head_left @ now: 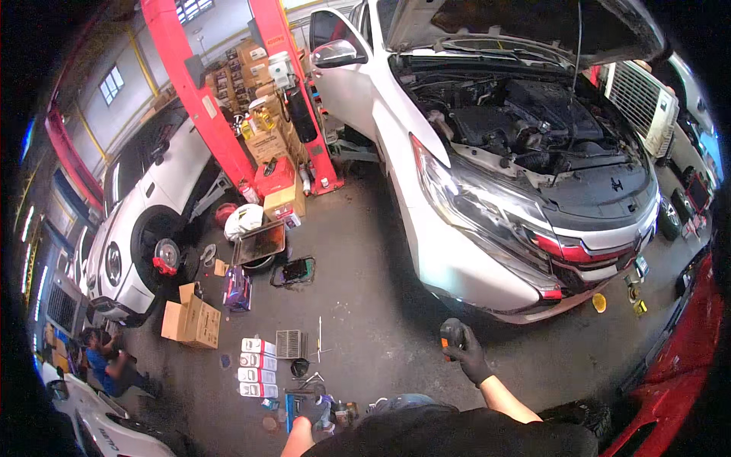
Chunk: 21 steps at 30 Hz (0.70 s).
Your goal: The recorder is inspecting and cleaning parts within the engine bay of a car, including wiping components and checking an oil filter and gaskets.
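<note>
My right hand (475, 361), in a black glove, is closed around a black and orange handheld tool (452, 335) that looks like a cordless power tool. It is in front of the white car's (457, 251) bumper. Low in the view, my left hand (311, 410) is also gloved in black. Its fingers are too small and dark to make out. Beside it are a blue upright object (290, 411) and several small cans and bottles (341, 413). White and red bottles (257, 368) stand in a row just beyond, by a grey air filter (292, 344).
The white car's hood (525, 23) is propped up over its engine (525, 122). A red lift post (202, 99) rises at the left. Cardboard boxes (192, 320) sit on the floor near another white car (145, 221). A person (114, 365) crouches at far left. A red car (678, 365) borders the right.
</note>
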Available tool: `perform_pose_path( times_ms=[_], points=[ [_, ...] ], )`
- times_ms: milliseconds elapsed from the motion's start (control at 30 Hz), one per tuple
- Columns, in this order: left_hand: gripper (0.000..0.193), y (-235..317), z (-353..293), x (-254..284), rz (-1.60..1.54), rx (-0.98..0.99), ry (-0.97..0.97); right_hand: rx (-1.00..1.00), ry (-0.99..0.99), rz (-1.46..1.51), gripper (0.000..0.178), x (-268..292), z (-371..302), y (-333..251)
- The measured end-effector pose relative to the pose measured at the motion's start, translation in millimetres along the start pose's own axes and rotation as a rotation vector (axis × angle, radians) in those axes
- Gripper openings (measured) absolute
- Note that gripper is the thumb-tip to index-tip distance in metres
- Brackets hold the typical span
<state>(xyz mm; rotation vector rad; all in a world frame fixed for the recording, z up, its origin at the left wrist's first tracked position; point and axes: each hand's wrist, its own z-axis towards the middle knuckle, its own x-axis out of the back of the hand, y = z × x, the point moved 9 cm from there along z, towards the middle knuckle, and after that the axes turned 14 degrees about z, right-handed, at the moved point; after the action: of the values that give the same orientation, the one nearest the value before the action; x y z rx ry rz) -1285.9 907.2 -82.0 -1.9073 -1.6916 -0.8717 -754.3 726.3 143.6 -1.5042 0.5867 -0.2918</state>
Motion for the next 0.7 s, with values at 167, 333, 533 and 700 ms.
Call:
perform_pose_path(
  times_ms=[167, 333, 533, 700],
  points=[
    [0.059, -70, -6, -15, -0.083, 0.018, 0.444, -0.037, -0.072, 0.043, 0.075, -3, 22, 21],
    [0.069, -101, -46, -98, -0.591, 0.201, 0.052, 0.007, -0.152, 0.063, 0.075, -26, 60, -3],
    [0.062, -79, -23, -141, -0.472, 0.147, -0.002, 0.102, -0.128, 0.026, 0.076, -68, 121, -38],
    [0.057, -59, 69, -88, -0.338, 0.055, 0.0, 0.154, -0.185, -0.102, 0.074, -111, 198, -13]
  ],
)
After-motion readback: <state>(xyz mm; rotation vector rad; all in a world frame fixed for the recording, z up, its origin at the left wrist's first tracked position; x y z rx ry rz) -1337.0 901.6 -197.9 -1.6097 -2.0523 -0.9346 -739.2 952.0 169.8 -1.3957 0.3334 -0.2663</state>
